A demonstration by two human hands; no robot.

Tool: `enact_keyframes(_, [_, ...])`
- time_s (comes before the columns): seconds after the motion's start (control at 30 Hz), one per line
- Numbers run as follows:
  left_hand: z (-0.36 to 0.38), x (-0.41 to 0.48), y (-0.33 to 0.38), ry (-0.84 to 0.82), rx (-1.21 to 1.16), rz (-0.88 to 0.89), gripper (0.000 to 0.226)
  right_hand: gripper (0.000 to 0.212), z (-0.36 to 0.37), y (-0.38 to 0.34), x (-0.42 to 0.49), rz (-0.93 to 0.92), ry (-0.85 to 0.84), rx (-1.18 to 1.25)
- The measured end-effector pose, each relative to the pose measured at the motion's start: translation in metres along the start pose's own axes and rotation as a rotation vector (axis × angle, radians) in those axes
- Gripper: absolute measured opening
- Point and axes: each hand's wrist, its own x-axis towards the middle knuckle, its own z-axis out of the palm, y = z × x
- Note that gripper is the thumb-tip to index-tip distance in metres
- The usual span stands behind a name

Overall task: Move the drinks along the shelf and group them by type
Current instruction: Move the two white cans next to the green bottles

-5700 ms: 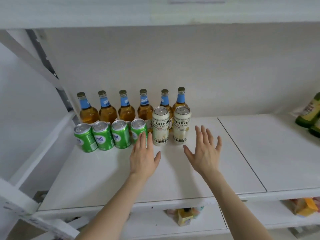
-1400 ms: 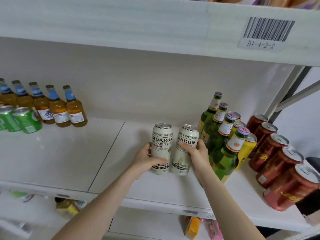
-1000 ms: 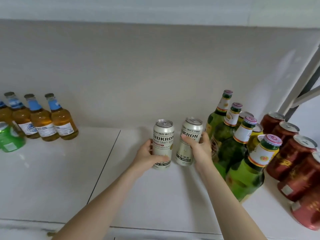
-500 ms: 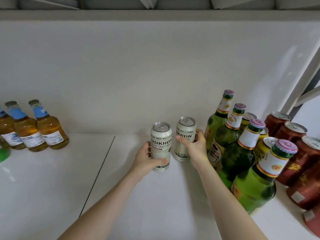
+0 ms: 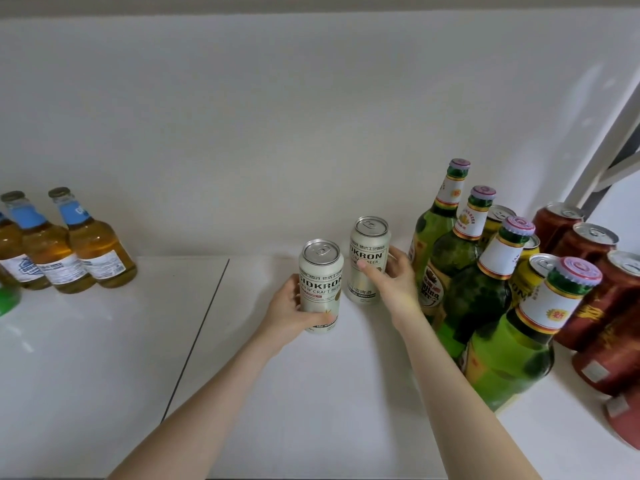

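Two tall white craft beer cans stand upright near the middle of the white shelf (image 5: 311,393). My left hand (image 5: 289,315) grips the nearer white can (image 5: 321,282) around its lower half. My right hand (image 5: 391,282) holds the farther white can (image 5: 367,258), which stands close to the back wall, just left of the green bottles (image 5: 460,265). Thumb and fingers of each hand wrap round their can.
Several green bottles run in a row at the right, with yellow cans (image 5: 530,275) behind them and several red cans (image 5: 609,306) beyond. Amber bottles with blue neck labels (image 5: 93,251) stand at the far left beside a green can (image 5: 7,299). A seam (image 5: 197,337) splits the shelf boards.
Both white cans travelled from the left group across to the right board beside the green bottles. In the last second my right hand pushed its can deeper toward the back wall.
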Motion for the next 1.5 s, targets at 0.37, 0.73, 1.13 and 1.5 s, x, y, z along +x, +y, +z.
enact_keyframes(0.37, [-0.026, -0.004, -0.013, -0.054, 0.037, -0.032, 0.07, 0.046, -0.014, 0.004, -0.058, -0.039, 0.038, -0.092])
enact_keyframes(0.73, [-0.013, -0.012, -0.018, -0.078, 0.009, -0.016, 0.061, 0.053, 0.014, -0.012, -0.075, -0.067, -0.217, -0.135])
enact_keyframes(1.13, [0.038, -0.026, -0.016, -0.182, -0.031, 0.014, 0.057, 0.046, -0.031, -0.003, -0.098, -0.101, -0.113, -0.102])
enact_keyframes(1.5, [0.05, -0.007, -0.014, -0.212, -0.051, 0.032, 0.055, 0.041, -0.03, 0.004, -0.082, -0.124, -0.058, -0.027])
